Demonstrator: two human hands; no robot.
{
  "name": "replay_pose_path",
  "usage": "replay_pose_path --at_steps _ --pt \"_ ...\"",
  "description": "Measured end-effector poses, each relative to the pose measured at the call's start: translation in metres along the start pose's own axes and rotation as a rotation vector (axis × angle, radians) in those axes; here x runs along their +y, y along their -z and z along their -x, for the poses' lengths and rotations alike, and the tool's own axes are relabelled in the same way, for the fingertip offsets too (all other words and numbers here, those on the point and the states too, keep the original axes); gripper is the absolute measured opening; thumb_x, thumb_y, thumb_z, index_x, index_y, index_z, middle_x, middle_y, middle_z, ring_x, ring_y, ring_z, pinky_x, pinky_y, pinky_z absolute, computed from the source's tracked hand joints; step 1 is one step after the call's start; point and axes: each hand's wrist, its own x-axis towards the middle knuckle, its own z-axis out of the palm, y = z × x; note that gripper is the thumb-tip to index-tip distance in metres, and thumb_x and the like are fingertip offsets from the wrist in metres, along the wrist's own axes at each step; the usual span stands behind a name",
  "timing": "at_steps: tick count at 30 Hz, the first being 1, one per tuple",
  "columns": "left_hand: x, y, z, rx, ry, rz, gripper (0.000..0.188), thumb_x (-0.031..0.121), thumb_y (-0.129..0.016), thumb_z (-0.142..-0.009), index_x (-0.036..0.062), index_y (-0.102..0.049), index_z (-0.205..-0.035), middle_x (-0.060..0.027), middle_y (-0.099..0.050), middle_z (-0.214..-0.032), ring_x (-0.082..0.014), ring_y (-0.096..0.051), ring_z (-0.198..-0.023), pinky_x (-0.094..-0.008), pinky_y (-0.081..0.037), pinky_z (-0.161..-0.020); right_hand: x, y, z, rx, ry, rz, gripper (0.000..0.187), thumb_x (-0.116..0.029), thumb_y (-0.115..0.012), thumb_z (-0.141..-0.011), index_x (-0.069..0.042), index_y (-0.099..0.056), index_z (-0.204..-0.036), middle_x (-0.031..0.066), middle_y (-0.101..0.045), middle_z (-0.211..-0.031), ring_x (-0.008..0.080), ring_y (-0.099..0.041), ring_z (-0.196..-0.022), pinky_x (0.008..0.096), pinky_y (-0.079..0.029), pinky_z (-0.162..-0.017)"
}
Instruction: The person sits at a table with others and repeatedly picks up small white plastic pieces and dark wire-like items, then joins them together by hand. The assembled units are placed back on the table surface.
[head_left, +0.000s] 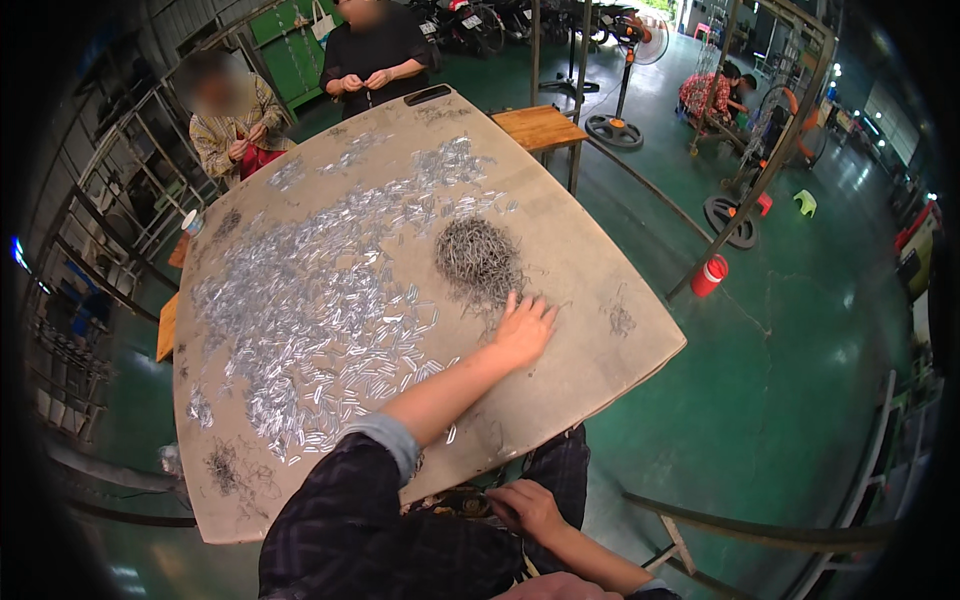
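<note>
My left hand (527, 328) reaches over the tan tabletop (560, 400), fingers stretched and slightly apart. Its fingertips touch the near edge of a heaped pile of thin dark metal wire pieces (478, 255). To the left spreads a wide scatter of small shiny silver metal strips (320, 330). Below the table's near edge, close to my lap, is my right hand (528, 508). Its fingers are curled together, and anything inside them is too hidden to make out.
Across the table, one person (372, 60) in black and another in a checked shirt (225, 120) hold their hands together. Loose wire bits (228, 468) lie near the left corner. A wooden stool (540, 128), a metal frame post (760, 170) and a red jug (709, 276) stand beyond.
</note>
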Motion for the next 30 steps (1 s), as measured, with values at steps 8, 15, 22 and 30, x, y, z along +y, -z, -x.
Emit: replay_pose_path --at_steps 8,15,22,30 --pt "-0.024 0.045 0.090 0.267 -0.085 0.448 0.015 0.010 -0.066 -0.082 0.0057 -0.070 -0.096 -0.0116 -0.065 -0.097 -0.0309 -0.060 -0.094 -0.0419 -0.047 -0.089 -0.010 0.005 -0.007 0.000 -0.013 -0.019 0.025 -0.005 -0.075 -0.072 -0.006 -0.066 -0.095 0.0069 -0.060 -0.079 0.0243 -0.062 -0.071 0.0338 -0.051 -0.065" --pt "-0.028 0.050 0.109 0.198 -0.056 0.402 0.008 0.010 -0.067 -0.079 0.0033 -0.070 -0.083 -0.0118 -0.065 -0.082 -0.0312 -0.063 -0.080 -0.0385 -0.052 -0.071 -0.015 0.000 0.000 0.006 -0.024 -0.035 0.022 -0.005 -0.074 -0.074 -0.005 -0.066 -0.094 0.0068 -0.060 -0.078 0.0244 -0.062 -0.071 0.0339 -0.052 -0.065" --pt "-0.005 0.036 0.131 0.081 -0.292 -0.028 0.011 0.012 -0.059 -0.070 0.0027 -0.064 -0.068 -0.0116 -0.063 -0.076 -0.0276 -0.064 -0.074 -0.0363 -0.054 -0.067 -0.025 0.002 -0.001 0.018 -0.077 -0.017 0.018 -0.004 -0.073 -0.074 -0.005 -0.067 -0.091 0.0084 -0.062 -0.079 0.0264 -0.063 -0.072 0.0346 -0.052 -0.066" --pt "-0.004 0.030 0.123 0.119 -0.375 -0.130 0.011 0.012 -0.059 -0.068 0.0022 -0.064 -0.070 -0.0128 -0.064 -0.072 -0.0276 -0.065 -0.069 -0.0353 -0.053 -0.062 -0.028 0.008 -0.006 0.059 -0.139 -0.031 0.016 0.003 -0.071 -0.074 -0.001 -0.067 -0.088 0.0110 -0.064 -0.077 0.0281 -0.063 -0.067 0.0346 -0.052 -0.061"
